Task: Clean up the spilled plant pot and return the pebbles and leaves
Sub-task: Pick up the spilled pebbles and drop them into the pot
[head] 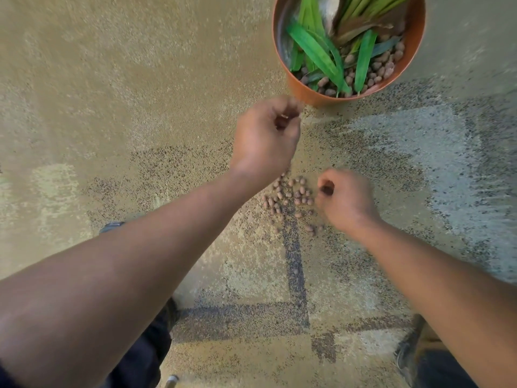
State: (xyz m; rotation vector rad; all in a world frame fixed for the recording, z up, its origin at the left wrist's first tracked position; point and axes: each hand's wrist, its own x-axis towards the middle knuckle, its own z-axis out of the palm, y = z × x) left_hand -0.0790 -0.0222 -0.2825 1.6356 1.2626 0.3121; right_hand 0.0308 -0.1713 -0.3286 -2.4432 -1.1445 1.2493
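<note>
An orange plant pot point(303, 92) stands upright on the carpet at the top right, holding brown clay pebbles and loose green leaves point(316, 51). A small heap of spilled pebbles point(291, 196) lies on the carpet below it. My left hand point(265, 138) hovers between the heap and the pot's near rim, fingers curled shut, with something small pinched in them, seemingly pebbles. My right hand point(345, 198) sits at the heap's right edge, fingers closed around a dark pebble. Both hands are motion-blurred.
The floor is a tan patterned carpet point(112, 107) with dark speckled lines and a paler grey patch on the right. My knees in dark trousers point(145, 357) and a shoe point(405, 354) show at the bottom edge.
</note>
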